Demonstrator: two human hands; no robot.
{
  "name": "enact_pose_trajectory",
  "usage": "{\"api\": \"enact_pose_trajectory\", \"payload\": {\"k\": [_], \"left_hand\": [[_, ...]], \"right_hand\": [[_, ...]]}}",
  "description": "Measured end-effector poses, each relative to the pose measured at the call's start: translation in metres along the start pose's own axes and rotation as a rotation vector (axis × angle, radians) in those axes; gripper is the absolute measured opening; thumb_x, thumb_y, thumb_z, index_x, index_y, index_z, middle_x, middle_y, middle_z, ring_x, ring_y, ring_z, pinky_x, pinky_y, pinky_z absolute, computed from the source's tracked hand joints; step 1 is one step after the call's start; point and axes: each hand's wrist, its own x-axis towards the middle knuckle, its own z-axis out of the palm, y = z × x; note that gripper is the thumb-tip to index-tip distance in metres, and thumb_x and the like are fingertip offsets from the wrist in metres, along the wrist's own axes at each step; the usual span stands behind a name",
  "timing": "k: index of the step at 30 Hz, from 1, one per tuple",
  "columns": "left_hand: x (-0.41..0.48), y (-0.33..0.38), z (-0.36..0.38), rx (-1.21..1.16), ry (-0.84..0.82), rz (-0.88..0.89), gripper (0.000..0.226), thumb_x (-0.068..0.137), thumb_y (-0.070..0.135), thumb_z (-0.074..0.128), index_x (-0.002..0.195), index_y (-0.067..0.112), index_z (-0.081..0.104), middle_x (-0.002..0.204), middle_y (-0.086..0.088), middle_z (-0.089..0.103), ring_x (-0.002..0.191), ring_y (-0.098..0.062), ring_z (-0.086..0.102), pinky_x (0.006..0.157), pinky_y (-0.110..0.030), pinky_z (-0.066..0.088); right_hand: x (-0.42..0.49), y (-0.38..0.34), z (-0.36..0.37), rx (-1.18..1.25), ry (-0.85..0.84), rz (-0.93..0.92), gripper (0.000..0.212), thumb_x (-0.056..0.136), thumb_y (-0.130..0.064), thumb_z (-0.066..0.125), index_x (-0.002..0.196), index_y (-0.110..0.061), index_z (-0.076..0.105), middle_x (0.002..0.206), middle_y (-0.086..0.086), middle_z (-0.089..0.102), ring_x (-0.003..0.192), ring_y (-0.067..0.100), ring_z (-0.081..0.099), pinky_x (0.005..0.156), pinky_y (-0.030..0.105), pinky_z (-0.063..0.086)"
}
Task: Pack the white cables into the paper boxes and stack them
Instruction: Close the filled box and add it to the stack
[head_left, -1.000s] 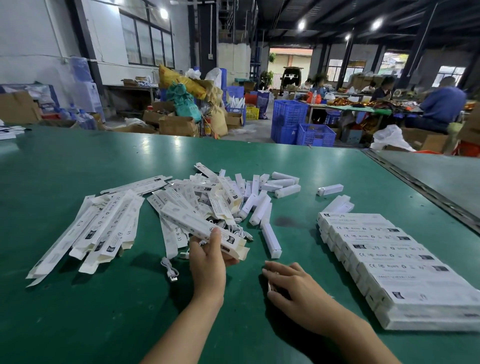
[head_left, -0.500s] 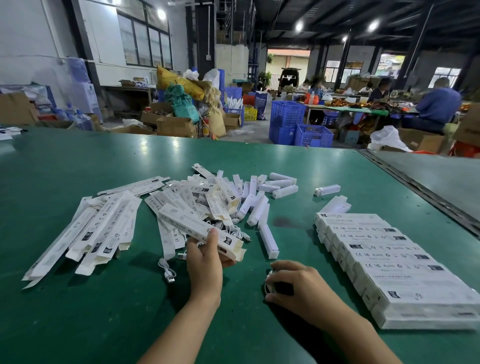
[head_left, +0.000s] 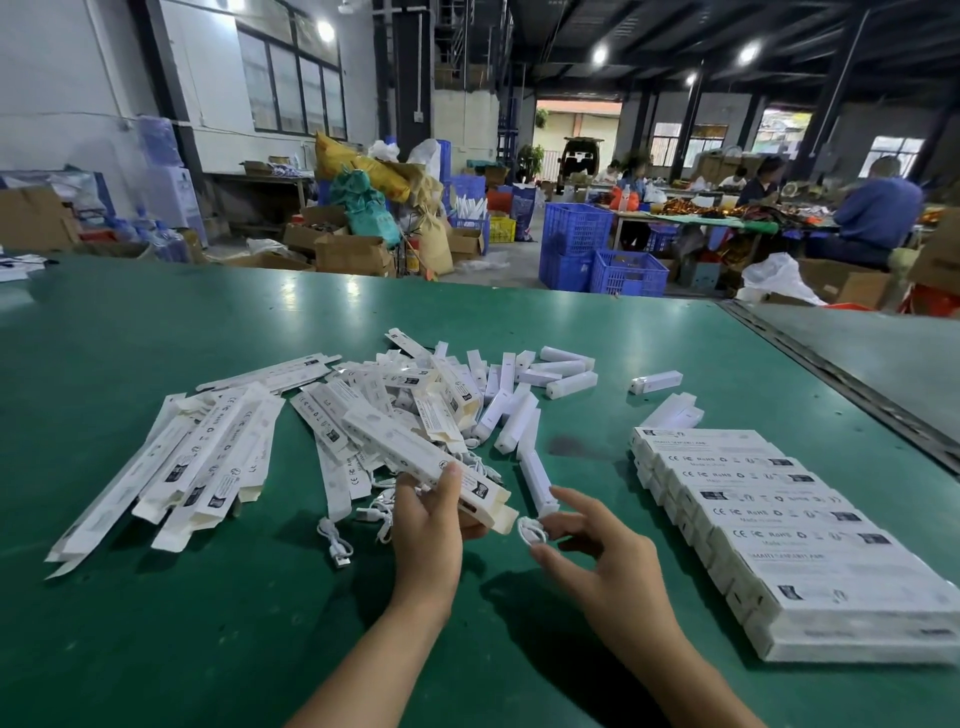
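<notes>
Green matting covers the desk (head_left: 208, 649), smooth and faintly glossy under the workshop lamps.

The cable (head_left: 530, 531) is a thin white cord wound into a small tight ring. It sits just off the mouth of the box (head_left: 415, 452), pinched by the right hand (head_left: 597, 556) between thumb and fingers (head_left: 558, 530), with the forefinger standing free above. The left hand (head_left: 428, 525) holds the box off the desk near its mouth, thumb across the top face and the other fingers curled beneath. The box is a long, slim, square-sided carton of thin white card with black print, and its open end flaps show cream inside.

The step in hand looks like feeding the ring into that mouth. It should go best with the coil kept squeezed narrow, lined up square with the opening and slid in edge first. The flaps need to stay clear. Thin card like this would dent easily, so the left grip wants to be firm but light.

Loose cables (head_left: 335, 543) with small plugs lie just left of the box, limp and slippery-looking. Further left, flat boxes (head_left: 208, 457) fan out unfolded. Behind the box is a jumble of short boxes (head_left: 511, 421), stubby and closed. Right of the box, well apart, the stack (head_left: 779, 519) runs in a neat overlapping row, crisp-edged, seemingly more than one layer. Far behind the box stand blue latticed crates (head_left: 576, 228).
</notes>
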Motion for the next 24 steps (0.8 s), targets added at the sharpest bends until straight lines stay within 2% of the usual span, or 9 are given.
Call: {"api": "enact_pose_trajectory", "payload": {"k": [3,6,9,12,15,17,20,24], "left_hand": [[-0.004,-0.002,0.002,0.059,-0.039,0.022,0.014,0.098,0.027,0.062,0.110,0.021,0.059,0.093,-0.007,0.074,0.081,-0.027,0.073,0.062,-0.035,0.060],[-0.008,-0.002,0.004,0.106,-0.089,0.054,0.017,0.097,0.025,0.063,0.113,0.020,0.060,0.091,-0.004,0.076,0.080,-0.023,0.074,0.068,-0.037,0.061],[-0.010,-0.002,0.005,0.133,-0.140,0.064,0.018,0.095,0.025,0.065,0.112,0.019,0.061,0.091,0.001,0.077,0.084,-0.020,0.074,0.075,-0.040,0.060],[-0.011,-0.002,0.005,0.169,-0.188,0.072,0.019,0.094,0.026,0.066,0.111,0.020,0.060,0.093,0.000,0.078,0.088,-0.021,0.075,0.081,-0.044,0.059],[-0.012,-0.004,0.005,0.211,-0.220,0.105,0.016,0.093,0.025,0.068,0.107,0.021,0.062,0.094,0.008,0.077,0.090,-0.011,0.074,0.081,-0.028,0.058],[-0.012,-0.005,0.004,0.222,-0.239,0.114,0.016,0.092,0.024,0.069,0.106,0.020,0.063,0.097,0.010,0.077,0.094,-0.008,0.072,0.080,-0.019,0.055],[-0.013,-0.004,0.005,0.208,-0.254,0.091,0.015,0.092,0.022,0.070,0.105,0.018,0.063,0.098,0.008,0.077,0.094,-0.008,0.072,0.078,-0.017,0.054],[-0.012,-0.004,0.006,0.148,-0.264,0.034,0.015,0.093,0.019,0.067,0.107,0.016,0.063,0.093,0.006,0.078,0.084,-0.007,0.073,0.064,-0.014,0.054]], "right_hand": [[0.000,0.000,0.004,0.055,0.037,0.017,0.063,0.074,-0.014,0.084,0.115,-0.051,0.054,0.090,-0.026,0.072,0.085,0.002,0.070,0.082,0.010,0.049],[0.002,0.002,0.005,0.085,0.061,0.046,0.066,0.073,-0.012,0.085,0.115,-0.052,0.053,0.090,-0.024,0.073,0.082,0.002,0.070,0.083,0.012,0.050],[0.004,0.004,0.005,0.112,0.050,0.088,0.065,0.072,-0.016,0.086,0.119,-0.047,0.055,0.088,-0.023,0.073,0.081,0.001,0.070,0.083,0.012,0.050],[0.004,0.003,0.006,0.103,0.071,0.110,0.069,0.070,-0.022,0.088,0.126,-0.043,0.053,0.085,-0.030,0.071,0.081,-0.007,0.068,0.080,0.003,0.044],[0.004,0.000,0.008,0.080,0.106,0.100,0.074,0.067,-0.022,0.089,0.125,-0.046,0.049,0.082,-0.034,0.069,0.080,-0.013,0.066,0.077,-0.003,0.039],[0.004,-0.001,0.008,0.091,0.128,0.099,0.073,0.065,-0.020,0.090,0.118,-0.050,0.051,0.083,-0.033,0.069,0.077,-0.009,0.067,0.075,-0.001,0.041],[0.005,-0.002,0.009,0.101,0.190,0.099,0.065,0.062,-0.017,0.092,0.105,-0.049,0.057,0.085,-0.028,0.068,0.072,-0.003,0.067,0.070,0.006,0.048],[0.004,0.000,0.012,0.094,0.217,0.028,0.054,0.061,-0.011,0.092,0.095,-0.041,0.062,0.079,-0.016,0.069,0.071,0.000,0.068,0.070,0.009,0.050]]}}
